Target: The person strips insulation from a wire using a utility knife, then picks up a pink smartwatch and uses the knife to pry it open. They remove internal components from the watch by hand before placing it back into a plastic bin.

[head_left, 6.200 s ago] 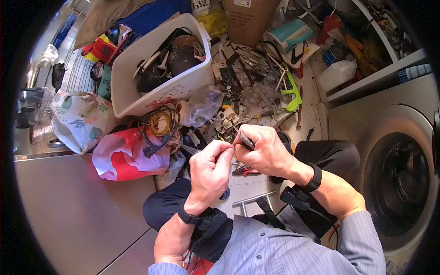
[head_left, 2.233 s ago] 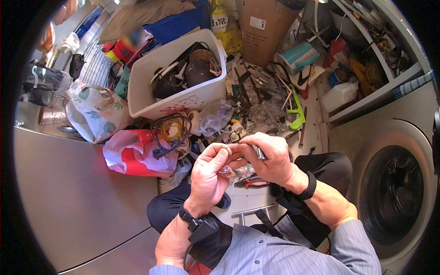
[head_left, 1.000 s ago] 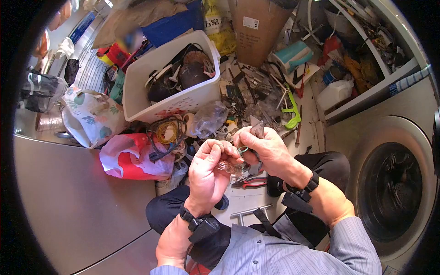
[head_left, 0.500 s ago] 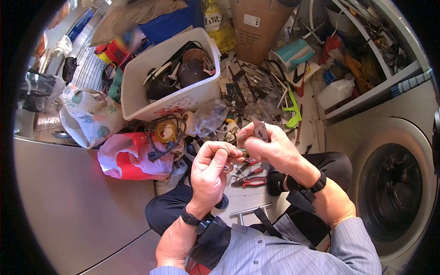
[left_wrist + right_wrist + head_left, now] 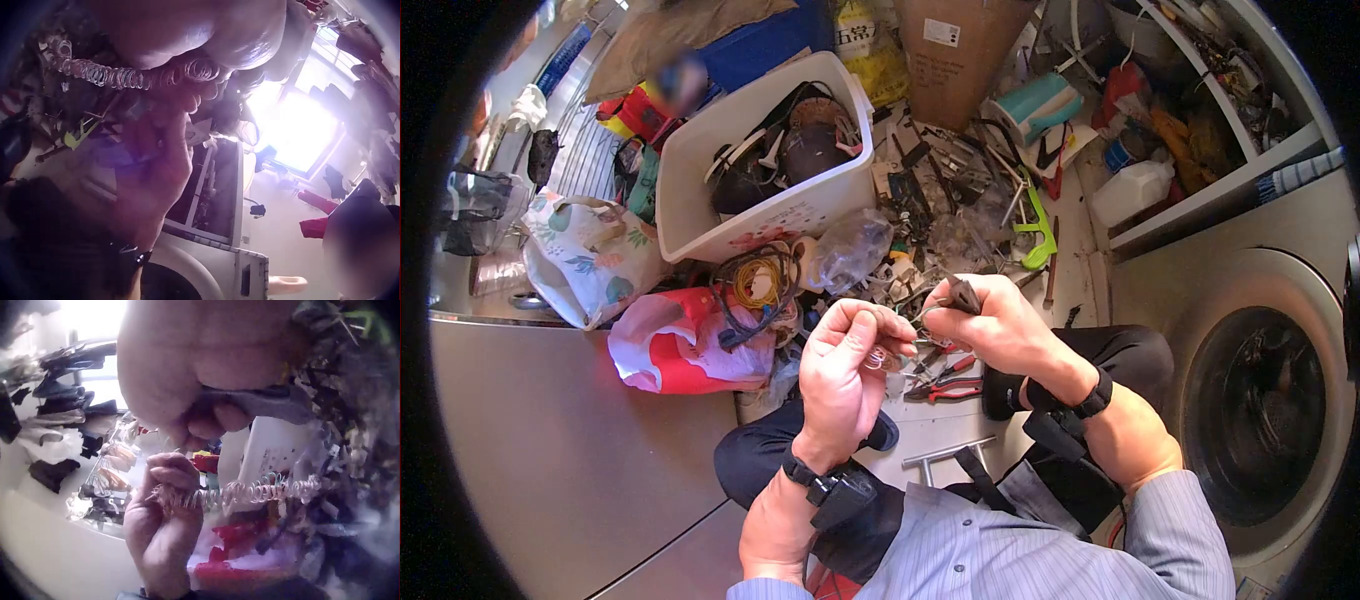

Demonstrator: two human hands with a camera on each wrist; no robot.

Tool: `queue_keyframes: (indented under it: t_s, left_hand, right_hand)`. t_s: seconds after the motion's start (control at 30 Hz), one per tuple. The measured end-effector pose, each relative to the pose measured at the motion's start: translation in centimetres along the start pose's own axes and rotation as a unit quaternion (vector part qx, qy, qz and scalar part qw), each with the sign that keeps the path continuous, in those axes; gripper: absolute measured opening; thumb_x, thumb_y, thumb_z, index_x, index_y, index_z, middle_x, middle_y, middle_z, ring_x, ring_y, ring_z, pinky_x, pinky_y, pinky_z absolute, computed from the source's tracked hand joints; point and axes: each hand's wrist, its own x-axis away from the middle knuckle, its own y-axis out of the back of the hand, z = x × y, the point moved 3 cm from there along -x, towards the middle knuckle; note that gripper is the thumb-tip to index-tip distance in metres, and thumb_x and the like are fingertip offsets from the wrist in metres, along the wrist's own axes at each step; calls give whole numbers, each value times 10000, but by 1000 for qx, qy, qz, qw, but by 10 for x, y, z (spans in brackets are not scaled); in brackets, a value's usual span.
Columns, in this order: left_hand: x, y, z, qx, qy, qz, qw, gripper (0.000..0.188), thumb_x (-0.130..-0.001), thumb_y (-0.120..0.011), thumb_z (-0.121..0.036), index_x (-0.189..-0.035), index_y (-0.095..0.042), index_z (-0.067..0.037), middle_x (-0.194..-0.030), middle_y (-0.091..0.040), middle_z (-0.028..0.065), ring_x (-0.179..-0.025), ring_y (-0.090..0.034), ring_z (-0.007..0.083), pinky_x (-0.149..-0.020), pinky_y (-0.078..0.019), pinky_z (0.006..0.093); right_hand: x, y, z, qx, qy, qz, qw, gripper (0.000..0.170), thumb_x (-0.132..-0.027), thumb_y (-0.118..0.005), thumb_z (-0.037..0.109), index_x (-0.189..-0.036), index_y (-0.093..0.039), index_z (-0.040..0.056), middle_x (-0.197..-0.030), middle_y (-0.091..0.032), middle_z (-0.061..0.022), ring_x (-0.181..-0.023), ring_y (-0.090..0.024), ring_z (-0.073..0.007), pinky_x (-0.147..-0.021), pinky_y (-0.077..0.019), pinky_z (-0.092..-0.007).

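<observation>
Scrap (image 5: 935, 190) lies beside the tub (image 5: 700, 215). My left hand (image 5: 836, 368) pinches a coil (image 5: 882, 358), seemingly for control; my right hand (image 5: 1008, 330) grips a flat tool (image 5: 964, 296).

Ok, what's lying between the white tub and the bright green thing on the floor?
In the head view, loose scrap and crumpled clear plastic lie between the white tub and the bright green thing.

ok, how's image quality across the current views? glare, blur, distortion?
Head: strong fisheye bend with black corners, a smeared patch at upper left, otherwise fairly crisp. Left wrist: window blown out, violet haze over the right hand, dark blurred shape at lower right. Right wrist: glare at upper left, right side murky and soft, little detail in the near hand.
</observation>
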Motion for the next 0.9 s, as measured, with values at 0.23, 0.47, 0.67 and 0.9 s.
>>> queue_keyframes:
  t_s: [0.23,0.47,0.67,0.9]
  left_hand:
    - [-2,-1,-7,-2,-33,-17,999,181,-1074,-536,-169,-993,-597,-18,-963,-650,113,-941,-642,224,-834,-555,343]
    - [-1,6,-6,-3,-72,-10,997,143,-1070,-549,-145,-1045,-591,-9,-1021,-666,138,-978,-682,231,-886,-589,365]
    - [-1,1,-7,17,-26,-14,999,150,-1065,-552,-147,-1021,-607,-15,-988,-652,111,-974,-651,227,-876,-584,373]
    - [0,1,-3,-2,-27,-5,1000,146,-1068,-550,-148,-1020,-609,-22,-990,-662,114,-949,-656,214,-859,-578,372]
  right_hand:
    - [-1,1,-3,-134,-71,58,987,194,-997,-660,192,-938,-703,13,-737,-637,-7,-643,-544,-72,-577,-424,-250]
    - [15,-10,11,230,314,-69,919,186,-786,-754,38,-966,-709,29,-828,-675,-121,-727,-682,-272,-633,-544,-350]
    - [13,-13,6,323,275,2,906,338,-689,-701,-2,-1021,-662,52,-861,-646,-120,-755,-680,-335,-631,-558,-430]
    - [0,10,6,4,69,-59,996,172,-950,-680,69,-1099,-712,-10,-909,-724,-59,-783,-651,-110,-715,-527,-273]
